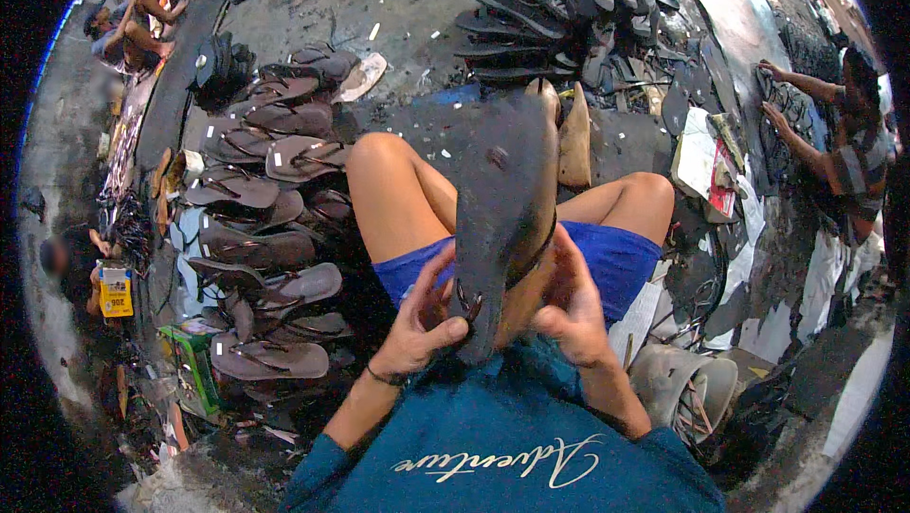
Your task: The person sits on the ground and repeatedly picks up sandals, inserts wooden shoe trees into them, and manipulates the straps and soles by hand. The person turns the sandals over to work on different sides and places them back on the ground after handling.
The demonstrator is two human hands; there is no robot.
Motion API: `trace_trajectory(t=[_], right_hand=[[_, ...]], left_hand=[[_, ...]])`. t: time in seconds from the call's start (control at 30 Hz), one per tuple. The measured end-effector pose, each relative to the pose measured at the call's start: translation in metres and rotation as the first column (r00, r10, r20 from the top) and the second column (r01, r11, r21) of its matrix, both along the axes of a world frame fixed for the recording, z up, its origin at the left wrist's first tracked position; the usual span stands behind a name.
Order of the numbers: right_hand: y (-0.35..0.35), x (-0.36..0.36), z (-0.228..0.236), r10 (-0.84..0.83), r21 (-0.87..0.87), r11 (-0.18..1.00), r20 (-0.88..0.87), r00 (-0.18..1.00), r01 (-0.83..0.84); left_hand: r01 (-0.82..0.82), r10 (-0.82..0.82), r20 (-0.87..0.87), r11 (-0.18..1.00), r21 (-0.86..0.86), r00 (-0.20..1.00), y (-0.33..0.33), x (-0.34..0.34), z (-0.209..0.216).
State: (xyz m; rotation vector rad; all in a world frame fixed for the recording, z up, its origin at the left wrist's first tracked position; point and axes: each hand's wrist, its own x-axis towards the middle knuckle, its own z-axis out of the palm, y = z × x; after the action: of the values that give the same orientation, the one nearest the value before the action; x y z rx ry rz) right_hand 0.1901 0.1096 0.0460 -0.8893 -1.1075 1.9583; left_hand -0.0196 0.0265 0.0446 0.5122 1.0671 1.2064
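Observation:
A dark flip-flop sole (498, 200) stands in front of me between my knees, toe end pointing away. A brown wooden shoe last (519, 309) shows along its right side, with a dark strap across it. My left hand (425, 319) grips the sole's left edge near the heel, thumb toward me, beside a small dark loop of strap. My right hand (575, 309) is curled round the right side, against the last and strap; some fingertips are hidden behind it. Just beyond, a second wooden last (575, 138) lies on the dark ground.
Rows of brown flip-flops (270, 357) lie at my left. Black soles (521, 25) are piled ahead. To the right are a white box (697, 153) and a grey bucket (682, 385). One co-worker (848, 143) works at far right; another person (142, 25) sits at far left.

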Motion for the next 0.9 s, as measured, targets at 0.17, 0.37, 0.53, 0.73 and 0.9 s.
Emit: trace_trajectory(t=[0.17, 0.37, 0.53, 0.73, 0.9], right_hand=[[0.023, -0.007, 0.055, 0.037, 0.163, 0.984, 0.203, 0.978, -0.071], [0.021, -0.011, 0.054, -0.195, 0.535, 0.837, 0.493, 0.848, -0.118], [0.031, 0.042, 0.055, -0.175, 0.307, 0.951, 0.450, 0.876, 0.032], [0.146, 0.041, -0.070, -0.574, 0.594, 0.801, 0.727, 0.377, 0.075], [0.184, 0.017, -0.028, -0.462, 0.663, 0.745, 0.427, 0.777, 0.079]], left_hand=[[-0.214, 0.215, 0.021, 0.951, 0.224, 0.976, 0.084, -0.007, -0.005], [-0.339, 0.285, 0.400, 0.938, 0.069, 0.871, 0.136, 0.014, -0.016], [-0.348, 0.346, 0.044, 0.918, 0.191, 0.937, 0.180, -0.024, 0.023], [-0.084, 0.000, 0.703, 0.993, 0.084, 0.711, 0.165, 0.013, -0.004], [0.055, -0.135, 0.739, 0.990, 0.132, 0.660, 0.152, 0.035, -0.018]])
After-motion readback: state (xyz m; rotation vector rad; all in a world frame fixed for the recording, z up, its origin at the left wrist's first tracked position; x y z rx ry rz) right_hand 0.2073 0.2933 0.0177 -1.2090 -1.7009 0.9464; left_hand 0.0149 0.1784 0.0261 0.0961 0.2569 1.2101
